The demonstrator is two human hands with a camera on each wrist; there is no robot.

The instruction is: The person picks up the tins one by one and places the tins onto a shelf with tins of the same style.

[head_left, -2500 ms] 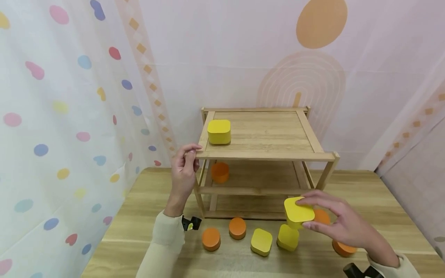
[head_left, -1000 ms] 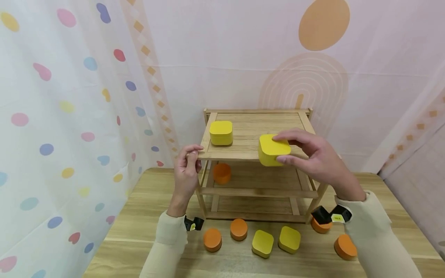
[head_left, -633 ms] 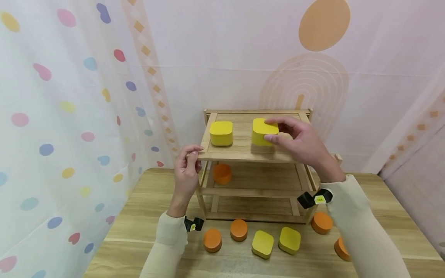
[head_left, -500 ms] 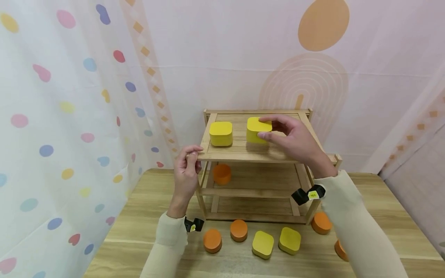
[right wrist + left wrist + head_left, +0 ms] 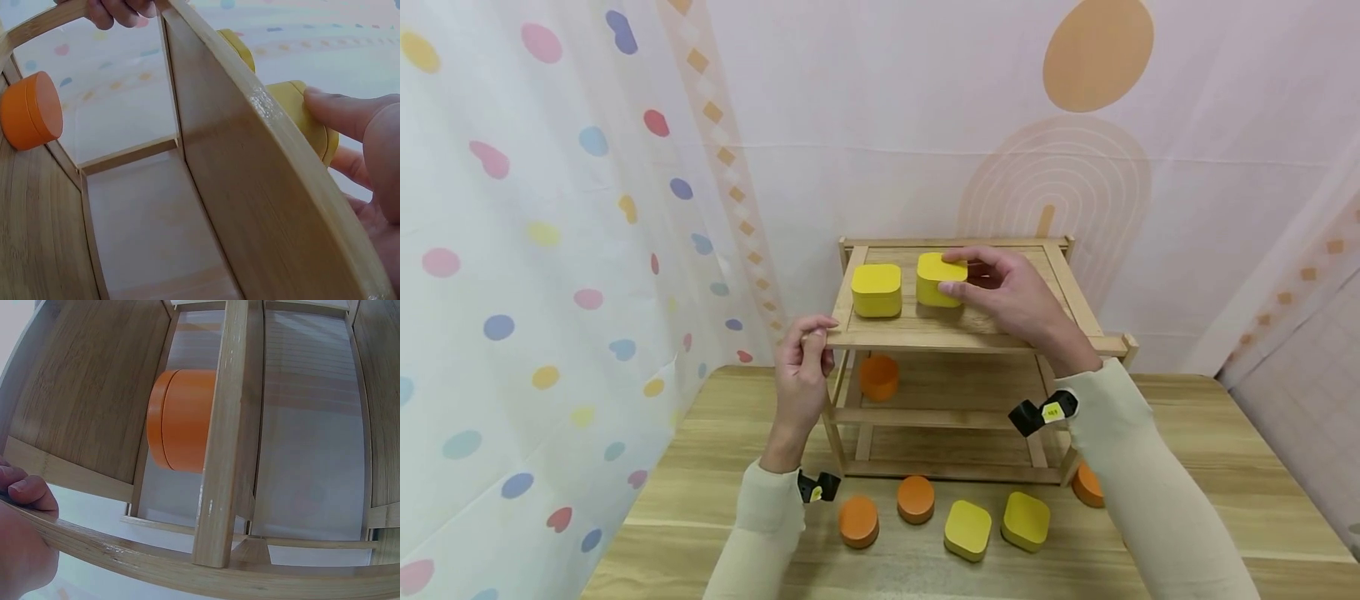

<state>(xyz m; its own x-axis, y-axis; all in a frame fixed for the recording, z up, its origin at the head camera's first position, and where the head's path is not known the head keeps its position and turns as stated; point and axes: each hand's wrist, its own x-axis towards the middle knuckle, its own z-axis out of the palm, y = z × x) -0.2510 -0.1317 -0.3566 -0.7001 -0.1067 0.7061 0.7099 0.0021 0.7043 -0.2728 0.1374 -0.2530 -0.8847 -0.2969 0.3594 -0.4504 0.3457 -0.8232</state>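
Observation:
My right hand [image 5: 1026,300] holds a square yellow box [image 5: 934,283] with rounded corners, thumb on its near side and fingers over the top. That box is at the top board of a three-tier wooden shelf rack [image 5: 955,341], a narrow gap right of a matching yellow box [image 5: 877,292]. In the right wrist view, the thumb presses the held box [image 5: 299,115], partly hidden behind the board's edge. My left hand [image 5: 801,379] grips the rack's front left corner, its fingers [image 5: 115,12] curled round the side rail. A round orange box [image 5: 184,419] stands on the middle tier.
On the wooden table [image 5: 685,492] before the rack lie low round orange pieces [image 5: 858,522] and two low square yellow pieces [image 5: 967,531]. Another orange piece [image 5: 1087,487] is partly behind my right sleeve [image 5: 1138,467]. A patterned curtain [image 5: 865,125] hangs behind the rack.
My right hand has carried the yellow box from above the table up to the top board, then left towards the other yellow box. My left hand has kept its grip.

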